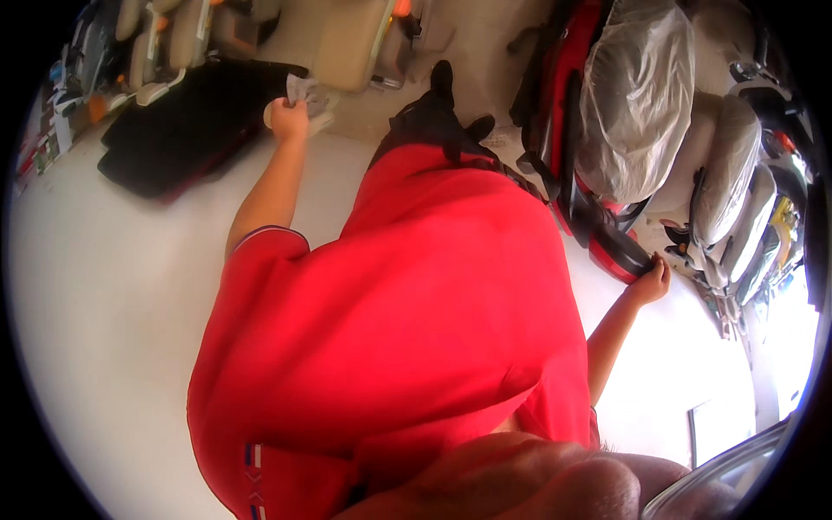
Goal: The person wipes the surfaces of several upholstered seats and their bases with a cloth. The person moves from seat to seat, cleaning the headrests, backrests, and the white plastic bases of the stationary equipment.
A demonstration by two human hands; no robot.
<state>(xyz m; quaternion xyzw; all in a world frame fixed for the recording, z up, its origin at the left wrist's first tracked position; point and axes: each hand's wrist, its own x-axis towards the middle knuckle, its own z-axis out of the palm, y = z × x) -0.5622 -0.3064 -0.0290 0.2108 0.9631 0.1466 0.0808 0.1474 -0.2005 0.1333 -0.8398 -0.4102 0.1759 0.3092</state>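
My left hand (289, 121) is out at the upper left, its fingers closed round a crumpled grey-white cloth (299, 89). Just beyond it is a large black padded piece (195, 126) with a red lower edge. On the other side, my right hand (653, 282) rests against the end of a black and red headrest-like pad (620, 250). Its fingers curl at the pad's edge, partly hidden. That pad sits at the end of a red and black vehicle seat (565, 121), which has a wrinkled clear-grey plastic cover (637, 104) over part of it.
Several beige seats (351, 43) stand at the upper left and top. More plastic-covered seats (730, 173) crowd the right side. Below me is a pale floor (104, 295), and my dark shoes (442, 82) show near the top middle. A bright area lies at the lower right.
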